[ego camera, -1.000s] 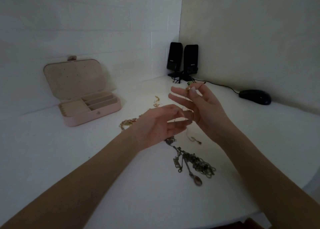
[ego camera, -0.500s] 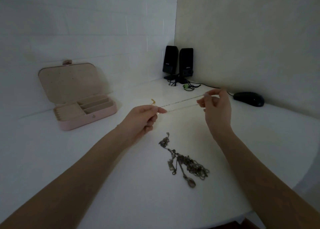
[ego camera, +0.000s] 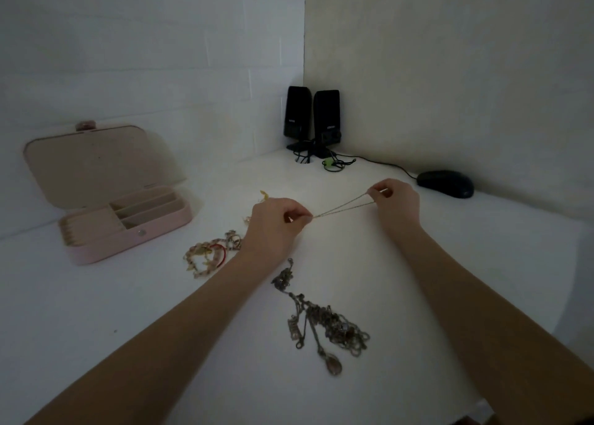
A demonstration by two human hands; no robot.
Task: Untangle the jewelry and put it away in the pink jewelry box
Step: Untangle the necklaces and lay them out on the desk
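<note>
A thin gold chain [ego camera: 342,206] is stretched taut above the white table between my two hands. My left hand [ego camera: 276,228] pinches its lower end, and my right hand [ego camera: 397,199] pinches the doubled upper end. The pink jewelry box [ego camera: 128,235] stands open at the left, its lid leaning back against the wall and its compartments showing. A tangle of dark silver chains with a pendant [ego camera: 324,321] lies on the table between my forearms. A heap of pinkish beaded bracelets with a red band [ego camera: 209,254] lies left of my left wrist.
Two black speakers [ego camera: 311,116] with cables stand in the far corner, a small green piece [ego camera: 328,164] in front of them. A black computer mouse [ego camera: 445,183] sits at the right by the wall. A small yellow piece [ego camera: 264,194] lies behind my left hand.
My hands have gone from close together to apart, drawing the gold chain out straight between them. The camera view has shifted, bringing the beaded bracelets into sight.
</note>
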